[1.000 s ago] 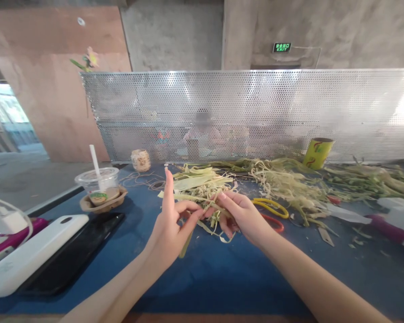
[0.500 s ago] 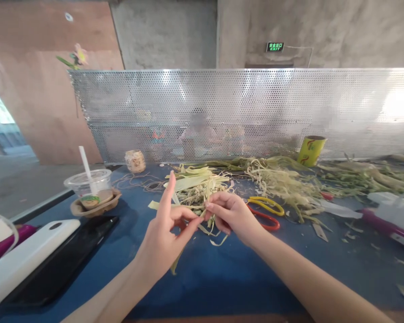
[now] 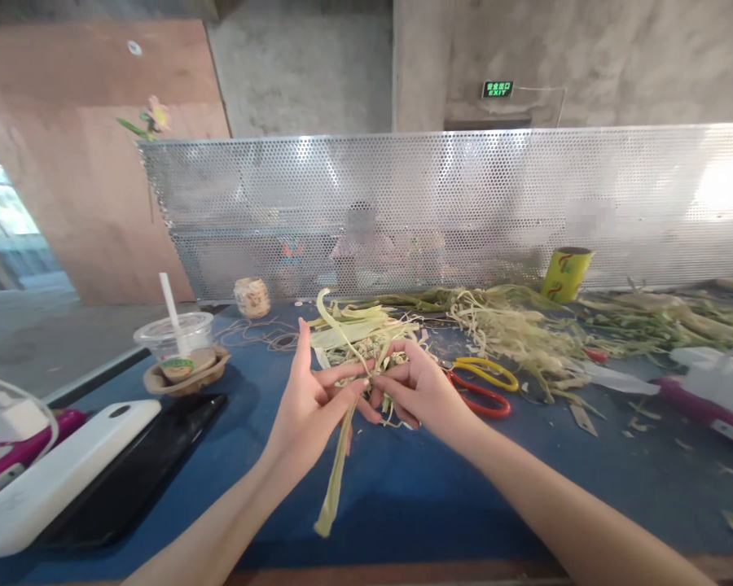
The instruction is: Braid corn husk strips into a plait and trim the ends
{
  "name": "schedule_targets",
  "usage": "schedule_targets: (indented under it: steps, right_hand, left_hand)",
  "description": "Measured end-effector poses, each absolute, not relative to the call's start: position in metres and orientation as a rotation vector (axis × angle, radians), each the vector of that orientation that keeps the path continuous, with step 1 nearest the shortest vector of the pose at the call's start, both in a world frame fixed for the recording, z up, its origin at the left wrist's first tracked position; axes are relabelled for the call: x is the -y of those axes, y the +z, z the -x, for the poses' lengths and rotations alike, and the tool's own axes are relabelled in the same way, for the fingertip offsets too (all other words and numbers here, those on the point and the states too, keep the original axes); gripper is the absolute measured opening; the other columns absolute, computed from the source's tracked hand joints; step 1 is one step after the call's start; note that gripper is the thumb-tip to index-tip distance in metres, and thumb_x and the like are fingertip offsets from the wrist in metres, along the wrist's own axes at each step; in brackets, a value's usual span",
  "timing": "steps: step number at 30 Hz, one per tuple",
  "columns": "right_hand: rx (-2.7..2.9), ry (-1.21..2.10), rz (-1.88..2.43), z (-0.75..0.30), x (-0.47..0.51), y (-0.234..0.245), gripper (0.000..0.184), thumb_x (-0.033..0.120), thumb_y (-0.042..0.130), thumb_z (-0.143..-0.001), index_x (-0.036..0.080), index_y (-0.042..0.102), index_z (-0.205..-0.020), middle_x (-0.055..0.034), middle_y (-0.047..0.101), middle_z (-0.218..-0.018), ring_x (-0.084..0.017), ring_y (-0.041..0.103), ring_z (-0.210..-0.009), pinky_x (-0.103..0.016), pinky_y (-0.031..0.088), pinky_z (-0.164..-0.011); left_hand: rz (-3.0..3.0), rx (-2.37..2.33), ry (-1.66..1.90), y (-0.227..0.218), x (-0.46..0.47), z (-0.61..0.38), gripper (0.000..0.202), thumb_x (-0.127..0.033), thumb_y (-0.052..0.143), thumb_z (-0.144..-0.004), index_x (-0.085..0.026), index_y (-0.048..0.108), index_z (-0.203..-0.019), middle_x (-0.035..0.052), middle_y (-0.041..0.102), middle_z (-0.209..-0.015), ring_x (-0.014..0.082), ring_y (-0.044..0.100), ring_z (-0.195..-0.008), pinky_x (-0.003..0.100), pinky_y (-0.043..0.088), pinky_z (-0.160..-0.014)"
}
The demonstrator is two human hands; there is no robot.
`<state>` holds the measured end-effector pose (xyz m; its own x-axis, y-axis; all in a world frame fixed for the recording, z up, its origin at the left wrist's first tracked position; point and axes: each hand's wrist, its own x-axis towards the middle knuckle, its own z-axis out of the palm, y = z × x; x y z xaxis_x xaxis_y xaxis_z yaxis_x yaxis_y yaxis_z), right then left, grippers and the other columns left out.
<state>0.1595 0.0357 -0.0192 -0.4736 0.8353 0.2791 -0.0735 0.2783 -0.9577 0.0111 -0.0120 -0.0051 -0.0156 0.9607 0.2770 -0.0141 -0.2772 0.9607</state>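
Over the middle of the blue table, my left hand (image 3: 322,399) pinches a pale green plant-fibre strip (image 3: 335,480) between thumb and fingers, with its index finger raised. One end of the strip hangs down toward me, and another thin length curls up above the fingertips. My right hand (image 3: 419,389) is closed on the same strip, its fingertips meeting those of the left. The exact crossing of the strip is hidden by the fingers. Just behind the hands lies a pile of pale dry strips (image 3: 366,330). Scissors with yellow and red handles (image 3: 482,405) rest right of my right hand.
A white power bank-like slab (image 3: 73,464) and a black tablet-like slab (image 3: 140,472) lie left, near a plastic cup (image 3: 177,334). A twine roll (image 3: 252,298), a yellow tube (image 3: 567,275) and shredded fibres (image 3: 519,334) sit toward the perforated metal screen (image 3: 494,203). Purple power strips flank both sides.
The strip's hanging end now reaches farther down below my left hand, and a length stands up above the fingers. My left hand's fingers have closed nearer the right. The view has shifted slightly.
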Motion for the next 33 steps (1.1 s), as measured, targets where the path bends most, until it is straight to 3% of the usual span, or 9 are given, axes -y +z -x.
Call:
schedule_targets:
  steps: [4, 8, 12, 14, 17, 20, 23, 27, 33]
  right_hand:
    - [1.722, 1.204, 0.778, -0.158, -0.034, -0.023, 0.026, 0.024, 0.056, -0.072, 0.023, 0.032, -0.084, 0.0079, 0.061, -0.055, -0.002, 0.031, -0.026, -0.013, 0.024, -0.028]
    - [1.787, 1.011, 0.769, -0.158, -0.035, -0.027, 0.023, 0.025, 0.053, -0.075, 0.023, 0.033, -0.083, 0.0060, 0.062, -0.059, -0.004, 0.038, -0.033, -0.014, 0.027, -0.033]
    - [1.811, 0.861, 0.778, -0.159, -0.036, -0.027, 0.025, 0.030, 0.054, -0.076, 0.023, 0.032, -0.087, 0.0053, 0.061, -0.065, -0.006, 0.041, -0.037, -0.017, 0.031, -0.039]
    - [1.829, 0.615, 0.836, -0.161, -0.035, -0.026, 0.022, 0.028, 0.051, -0.077, 0.023, 0.035, -0.091, 0.0026, 0.061, -0.074, -0.005, 0.041, -0.039, -0.019, 0.034, -0.042]
    - [1.914, 0.059, 0.846, -0.163, -0.030, -0.023, 0.016, 0.023, 0.048, -0.077, 0.021, 0.046, -0.092, -0.0086, 0.056, -0.104, -0.010, 0.053, -0.056, -0.023, 0.039, -0.049]
    - [2.054, -0.258, 0.739, -0.159, -0.023, -0.023, 0.014, 0.024, 0.049, -0.078, 0.024, 0.055, -0.091, -0.0089, 0.055, -0.109, -0.018, 0.058, -0.079, -0.028, 0.045, -0.061]
    - [2.112, -0.318, 0.688, -0.150, -0.021, -0.025, 0.017, 0.023, 0.048, -0.080, 0.028, 0.059, -0.093, -0.0047, 0.063, -0.094, -0.017, 0.059, -0.077, -0.029, 0.046, -0.067]
    - [1.974, -0.314, 0.727, -0.146, -0.023, -0.025, 0.020, 0.029, 0.053, -0.079, 0.022, 0.060, -0.096, -0.0049, 0.066, -0.080, -0.018, 0.061, -0.075, -0.028, 0.047, -0.066]
    - [1.861, -0.041, 0.674, -0.147, -0.032, -0.024, 0.012, 0.023, 0.054, -0.079, 0.020, 0.065, -0.080, -0.0069, 0.058, -0.095, -0.012, 0.059, -0.070, -0.025, 0.047, -0.065]
  left_hand:
    - [-1.480, -1.017, 1.434, -0.006, 0.007, -0.008, 0.107, -0.021, 0.063, -0.074, -0.034, -0.024, -0.134, 0.0042, 0.069, -0.083, 0.0198, 0.066, -0.055, 0.023, 0.050, -0.035]
    - [-1.509, -1.011, 1.340, -0.003, 0.002, -0.006, 0.113, -0.019, 0.066, -0.071, -0.031, -0.027, -0.133, 0.0052, 0.069, -0.079, 0.0243, 0.068, -0.062, 0.024, 0.050, -0.034]
    - [-1.511, -1.061, 1.374, -0.002, -0.001, -0.004, 0.119, -0.013, 0.070, -0.064, -0.024, -0.024, -0.136, 0.0056, 0.071, -0.072, 0.0199, 0.066, -0.054, 0.020, 0.046, -0.035]
    - [-1.443, -1.093, 1.431, -0.004, -0.002, -0.004, 0.120, -0.011, 0.072, -0.062, -0.021, -0.020, -0.137, 0.0052, 0.072, -0.070, 0.0169, 0.064, -0.049, 0.022, 0.049, -0.039]
    - [-1.229, -0.983, 1.525, -0.006, -0.005, -0.004, 0.119, -0.006, 0.072, -0.061, -0.018, -0.018, -0.138, 0.0039, 0.072, -0.071, 0.0172, 0.067, -0.060, 0.029, 0.056, -0.061]
    - [-1.104, -0.922, 1.557, -0.002, -0.007, -0.005, 0.116, -0.004, 0.070, -0.063, -0.009, -0.021, -0.136, 0.0046, 0.072, -0.069, 0.0160, 0.067, -0.061, 0.027, 0.056, -0.065]
    - [-1.071, -0.900, 1.564, 0.005, -0.008, -0.006, 0.109, -0.003, 0.068, -0.065, -0.005, -0.013, -0.138, 0.0054, 0.072, -0.068, 0.0154, 0.067, -0.061, 0.023, 0.056, -0.061]
    - [-1.059, -0.857, 1.560, 0.008, -0.011, -0.006, 0.103, -0.004, 0.070, -0.063, -0.008, 0.002, -0.140, 0.0052, 0.071, -0.066, 0.0157, 0.066, -0.056, 0.022, 0.056, -0.056]
    - [-1.028, -0.834, 1.640, -0.004, -0.020, -0.002, 0.103, 0.005, 0.064, -0.065, -0.009, -0.007, -0.139, 0.0067, 0.071, -0.069, 0.0167, 0.068, -0.062, 0.026, 0.057, -0.062]
